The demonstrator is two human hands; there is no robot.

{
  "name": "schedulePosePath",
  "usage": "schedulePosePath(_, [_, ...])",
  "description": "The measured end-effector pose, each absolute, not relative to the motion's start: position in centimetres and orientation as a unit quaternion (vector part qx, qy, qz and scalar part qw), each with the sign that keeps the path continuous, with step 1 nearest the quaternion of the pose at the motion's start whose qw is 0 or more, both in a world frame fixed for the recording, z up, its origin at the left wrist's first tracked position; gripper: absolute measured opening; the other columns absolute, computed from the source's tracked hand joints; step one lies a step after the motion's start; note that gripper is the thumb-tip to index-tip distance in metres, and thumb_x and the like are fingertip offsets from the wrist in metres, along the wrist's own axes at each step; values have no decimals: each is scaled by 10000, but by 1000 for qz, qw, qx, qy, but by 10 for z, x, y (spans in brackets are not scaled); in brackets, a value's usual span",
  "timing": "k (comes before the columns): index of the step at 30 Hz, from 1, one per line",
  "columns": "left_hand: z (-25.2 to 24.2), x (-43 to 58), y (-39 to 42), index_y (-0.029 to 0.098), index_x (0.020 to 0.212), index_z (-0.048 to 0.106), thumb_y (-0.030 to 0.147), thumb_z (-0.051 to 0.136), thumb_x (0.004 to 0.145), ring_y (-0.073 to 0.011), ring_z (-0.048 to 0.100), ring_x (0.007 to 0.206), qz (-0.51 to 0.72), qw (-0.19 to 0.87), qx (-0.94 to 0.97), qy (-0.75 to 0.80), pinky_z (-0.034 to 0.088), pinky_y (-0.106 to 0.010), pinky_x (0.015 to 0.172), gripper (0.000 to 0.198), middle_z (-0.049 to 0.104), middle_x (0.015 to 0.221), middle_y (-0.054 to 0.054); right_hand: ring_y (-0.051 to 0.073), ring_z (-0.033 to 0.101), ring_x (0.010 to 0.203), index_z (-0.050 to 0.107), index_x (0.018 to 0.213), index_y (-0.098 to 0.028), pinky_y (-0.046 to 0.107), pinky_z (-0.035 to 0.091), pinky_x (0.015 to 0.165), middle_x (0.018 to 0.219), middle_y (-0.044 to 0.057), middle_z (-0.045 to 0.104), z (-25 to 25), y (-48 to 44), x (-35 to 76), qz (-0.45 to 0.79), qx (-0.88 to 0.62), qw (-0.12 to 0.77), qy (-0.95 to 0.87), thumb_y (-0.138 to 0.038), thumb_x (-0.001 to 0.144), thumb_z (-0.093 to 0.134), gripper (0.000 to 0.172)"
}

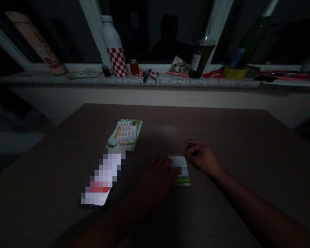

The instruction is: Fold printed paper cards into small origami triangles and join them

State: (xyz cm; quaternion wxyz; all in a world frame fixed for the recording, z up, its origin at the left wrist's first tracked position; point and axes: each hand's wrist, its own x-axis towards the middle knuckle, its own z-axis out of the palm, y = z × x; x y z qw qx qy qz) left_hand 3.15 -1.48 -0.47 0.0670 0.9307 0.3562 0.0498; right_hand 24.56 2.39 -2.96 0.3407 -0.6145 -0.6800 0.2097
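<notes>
A small green and white printed card point(182, 172), like a scratch ticket, lies flat on the dark table in front of me. My left hand point(158, 175) rests over its left side with the fingers stretched out, covering part of it. At the card's upper right corner is my right hand point(201, 156), its thumb and index finger pinched together. Whatever may be between those fingertips is too small and dark to make out. Farther left lies a loose stack of similar cards point(126, 134), the top one printed with rows of orange marks.
A phone point(103, 198), its screen lit and blurred out, lies left of my left hand on the table point(222, 124). Along the stone windowsill point(160, 81) stand a checkered white bottle point(116, 55), a dark cup point(197, 62), a green bottle point(250, 41) and a tall cylinder point(37, 44).
</notes>
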Motion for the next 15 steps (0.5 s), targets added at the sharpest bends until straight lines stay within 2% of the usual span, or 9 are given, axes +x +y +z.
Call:
schedulePosePath(11, [1, 33, -16, 256, 1273, 527, 219, 481, 898, -287, 495, 1152, 47, 73, 924, 372, 412, -462, 963, 379, 515, 1247, -109, 288, 565, 1177, 736, 662, -220, 470, 418, 1006, 1224, 103, 636, -39, 9, 257, 220, -567, 326, -723, -277, 731, 693, 99])
schedulePosePath(15, [0, 33, -16, 265, 1286, 517, 239, 481, 902, -282, 501, 1144, 49, 75, 924, 372, 412, -468, 961, 387, 510, 1264, -106, 296, 522, 1226, 742, 673, -233, 519, 366, 1042, 1259, 91, 616, -39, -1, 261, 223, -552, 304, -744, -275, 729, 714, 75])
